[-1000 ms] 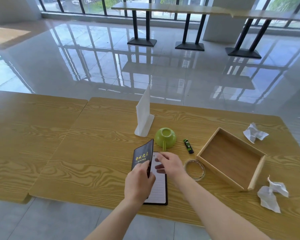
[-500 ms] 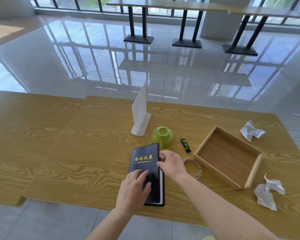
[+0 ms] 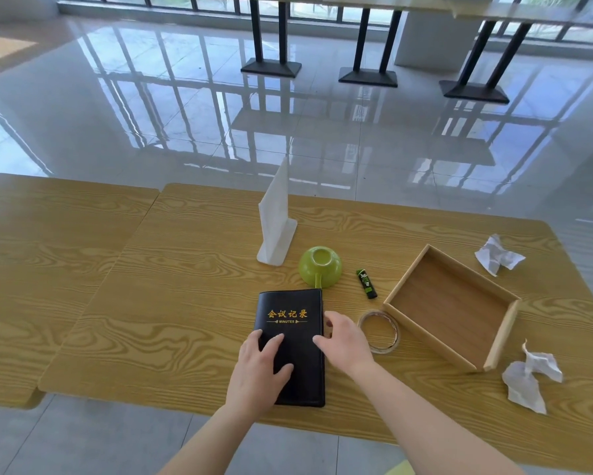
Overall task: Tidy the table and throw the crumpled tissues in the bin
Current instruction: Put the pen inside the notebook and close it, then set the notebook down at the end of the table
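Note:
A black notebook (image 3: 293, 323) with gold lettering lies closed near the front edge of the wooden table (image 3: 185, 303). My left hand (image 3: 259, 371) rests flat on its lower cover, fingers spread. My right hand (image 3: 348, 342) touches the notebook's right edge, fingers apart, holding nothing. One crumpled tissue (image 3: 497, 255) lies at the far right of the table. A second crumpled tissue (image 3: 528, 378) lies at the front right, beside the wooden tray (image 3: 404, 286). No bin is in view.
An upside-down green cup (image 3: 320, 267) sits just beyond the notebook. A white napkin stand (image 3: 276, 224) rises behind it. A small green tube (image 3: 367, 284) and a clear tape roll (image 3: 379, 330) lie between notebook and tray. Another table (image 3: 48, 252) adjoins on the left.
The notebook stood open a second ago; my left hand folded its cover down and it now lies closed and flat. My right hand slid off the page to the right edge.

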Tool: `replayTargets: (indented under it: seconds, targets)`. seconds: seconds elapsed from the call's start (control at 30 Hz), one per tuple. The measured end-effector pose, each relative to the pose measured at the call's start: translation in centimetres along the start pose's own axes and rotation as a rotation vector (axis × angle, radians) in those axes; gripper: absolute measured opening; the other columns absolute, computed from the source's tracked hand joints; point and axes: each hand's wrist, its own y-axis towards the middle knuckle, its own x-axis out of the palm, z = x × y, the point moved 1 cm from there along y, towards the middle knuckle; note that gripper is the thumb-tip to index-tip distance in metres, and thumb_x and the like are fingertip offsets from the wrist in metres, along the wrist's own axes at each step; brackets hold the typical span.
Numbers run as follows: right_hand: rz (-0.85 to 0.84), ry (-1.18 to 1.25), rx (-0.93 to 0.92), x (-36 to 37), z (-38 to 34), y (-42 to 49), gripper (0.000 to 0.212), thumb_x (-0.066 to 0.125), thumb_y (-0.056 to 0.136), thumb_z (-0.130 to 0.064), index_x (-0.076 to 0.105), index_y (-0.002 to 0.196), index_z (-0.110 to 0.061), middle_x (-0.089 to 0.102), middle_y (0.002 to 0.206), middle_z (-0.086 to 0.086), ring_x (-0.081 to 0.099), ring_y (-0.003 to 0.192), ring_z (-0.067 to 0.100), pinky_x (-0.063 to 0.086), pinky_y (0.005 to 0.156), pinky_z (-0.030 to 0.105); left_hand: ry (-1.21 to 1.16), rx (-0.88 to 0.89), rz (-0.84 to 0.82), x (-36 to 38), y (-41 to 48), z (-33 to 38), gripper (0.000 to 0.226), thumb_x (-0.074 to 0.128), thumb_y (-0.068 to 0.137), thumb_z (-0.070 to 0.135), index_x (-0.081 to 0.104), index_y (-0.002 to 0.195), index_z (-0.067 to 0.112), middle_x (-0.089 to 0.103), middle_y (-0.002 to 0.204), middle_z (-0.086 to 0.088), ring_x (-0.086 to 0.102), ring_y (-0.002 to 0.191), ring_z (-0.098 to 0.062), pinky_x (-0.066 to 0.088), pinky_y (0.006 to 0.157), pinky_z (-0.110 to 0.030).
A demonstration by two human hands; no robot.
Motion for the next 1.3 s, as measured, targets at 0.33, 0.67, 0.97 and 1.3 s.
replayTargets:
  seconds: [0.33, 0.67, 0.97, 1.3]
  targets:
    - [-0.021, 0.127, 0.229, 2.7, 0.7, -1.0, 0.047, 0.072, 0.086, -0.037, 0.056, 0.123, -0.013, 0.060, 0.123, 0.005, 0.058, 0.111, 0.023, 0.051, 0.094, 0.038, -0.127, -0.216, -0.008, -0.2, 1.0, 0.0, 0.081, 0.071, 0.083, 0.044, 0.029, 0.151, 0.026, 0.030, 0.152, -0.012, 0.030, 0.140, -0.027, 0.039, 0.110, -0.040]
    - [-0.039, 0.522, 0.415, 3.5, 2.3, -1.9, 0.024, 0.070, 0.089, -0.015, 0.069, 0.112, -0.013, 0.072, 0.112, 0.004, 0.066, 0.099, 0.018, 0.055, 0.088, 0.035, -0.108, -0.159, 0.010, -0.9, 1.0, 0.0, 0.081, 0.079, 0.073, 0.041, 0.043, 0.144, 0.029, 0.040, 0.129, -0.001, 0.038, 0.118, -0.021, 0.040, 0.102, -0.037]
    - [0.108, 0.655, 0.277, -0.9, 3.2, -3.8, 0.018, 0.071, 0.087, -0.009, 0.067, 0.098, -0.023, 0.072, 0.095, -0.006, 0.067, 0.091, 0.010, 0.053, 0.069, 0.023, -0.175, -0.038, 0.110, -0.9, -0.2, 3.6, 0.081, 0.080, 0.076, 0.036, 0.041, 0.146, 0.027, 0.040, 0.131, -0.003, 0.034, 0.124, -0.019, 0.037, 0.102, -0.029]
    - [0.225, 0.596, 0.146, -10.0, 6.2, -3.7, 0.016, 0.073, 0.088, -0.015, 0.066, 0.098, -0.026, 0.070, 0.094, -0.007, 0.065, 0.089, 0.011, 0.055, 0.071, 0.026, -0.176, 0.080, 0.158, -0.8, 1.8, 12.6, 0.083, 0.077, 0.078, 0.041, 0.035, 0.149, 0.029, 0.041, 0.132, -0.004, 0.036, 0.125, -0.020, 0.038, 0.102, -0.032]
